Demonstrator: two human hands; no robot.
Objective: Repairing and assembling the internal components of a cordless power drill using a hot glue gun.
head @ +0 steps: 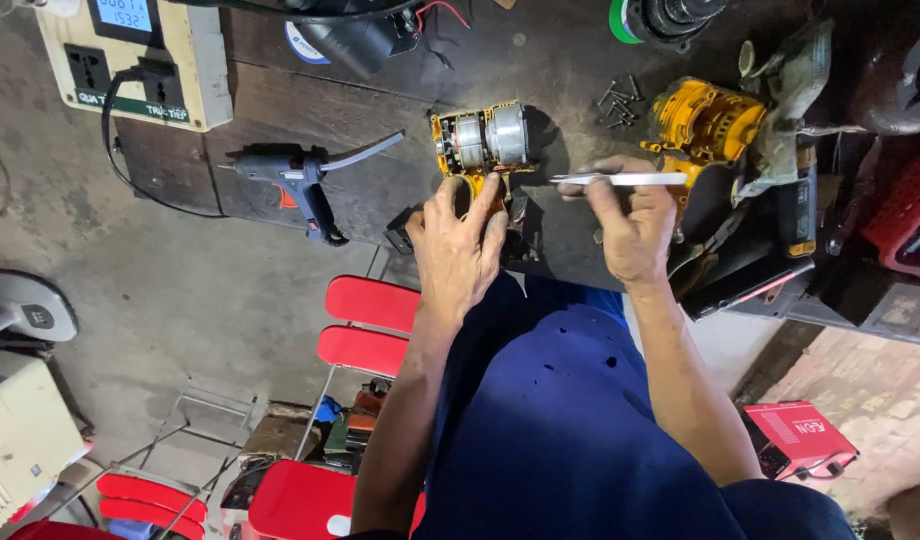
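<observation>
Gripping the opened yellow power tool half (477, 150), my left hand (458, 250) has its fingers closed around the lower part of it, and the silver motor (492, 135) sits exposed in the shell above my fingertips. I take this tool half as my landmark; it rests on the dark workbench (380, 100). My right hand (635, 225), just to the right of it, pinches a pair of metal tweezers (620, 179) between thumb and fingers, and the tweezers lie level, with the tip pointing toward the tool half. I cannot tell if the tip touches it. Further right of the tool half lies a second yellow housing piece (705, 122), and a small pile of dark screws (620, 103) is between the two, a little higher. To the left of the tool half I see a blue glue gun (300, 185) on its side, and beyond it, at the bench corner, a cream socket box (140, 60) with a black plug in it.
</observation>
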